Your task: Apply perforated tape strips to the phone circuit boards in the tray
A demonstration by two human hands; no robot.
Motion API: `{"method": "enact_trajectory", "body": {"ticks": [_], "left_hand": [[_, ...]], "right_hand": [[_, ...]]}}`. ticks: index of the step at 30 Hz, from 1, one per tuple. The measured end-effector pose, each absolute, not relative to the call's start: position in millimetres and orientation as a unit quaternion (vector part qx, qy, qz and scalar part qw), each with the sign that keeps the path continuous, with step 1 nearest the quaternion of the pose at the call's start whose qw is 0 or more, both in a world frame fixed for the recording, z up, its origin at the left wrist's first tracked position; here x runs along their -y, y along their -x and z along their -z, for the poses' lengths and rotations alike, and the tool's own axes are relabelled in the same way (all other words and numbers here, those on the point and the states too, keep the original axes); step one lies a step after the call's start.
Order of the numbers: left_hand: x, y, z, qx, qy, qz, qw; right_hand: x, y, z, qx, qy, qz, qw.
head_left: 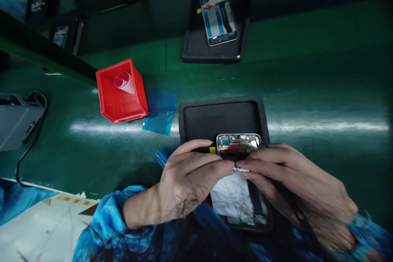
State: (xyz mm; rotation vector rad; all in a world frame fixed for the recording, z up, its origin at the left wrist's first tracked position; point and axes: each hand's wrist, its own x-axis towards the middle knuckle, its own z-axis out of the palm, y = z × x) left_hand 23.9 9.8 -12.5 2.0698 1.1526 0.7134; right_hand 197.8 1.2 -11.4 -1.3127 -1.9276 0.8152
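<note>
An opened phone body (238, 144), its circuit board showing at the top, lies in a black foam tray (221, 118) right in front of me. My left hand (187, 180) and my right hand (291, 176) meet over the middle of the phone. The fingertips of both are pinched together on a small white piece (241, 169). A pale shiny film or panel (231, 198) covers the lower part of the phone below my fingers. Both sleeves are blue.
A red plastic bin (121, 92) with a curled white strip inside stands at the left, a blue film sheet (160, 112) beside it. A second black tray (215, 49) with another opened phone (218, 17) lies further back. A grey box (15, 120) with a cable sits far left.
</note>
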Motion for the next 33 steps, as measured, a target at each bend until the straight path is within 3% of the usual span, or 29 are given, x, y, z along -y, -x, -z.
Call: {"method": "enact_trajectory", "body": {"ticks": [8, 33], "left_hand": [[-13.6, -20.2, 5.6, -0.413, -0.823, -0.222, 0.319], [-16.1, -18.9, 4.6, -0.471, -0.785, -0.244, 0.320]], "right_hand": [[-3.6, -194.7, 10.0, 0.723, 0.507, -0.340, 0.323], [-2.4, -194.5, 17.1, 0.658, 0.553, -0.365, 0.358]]}}
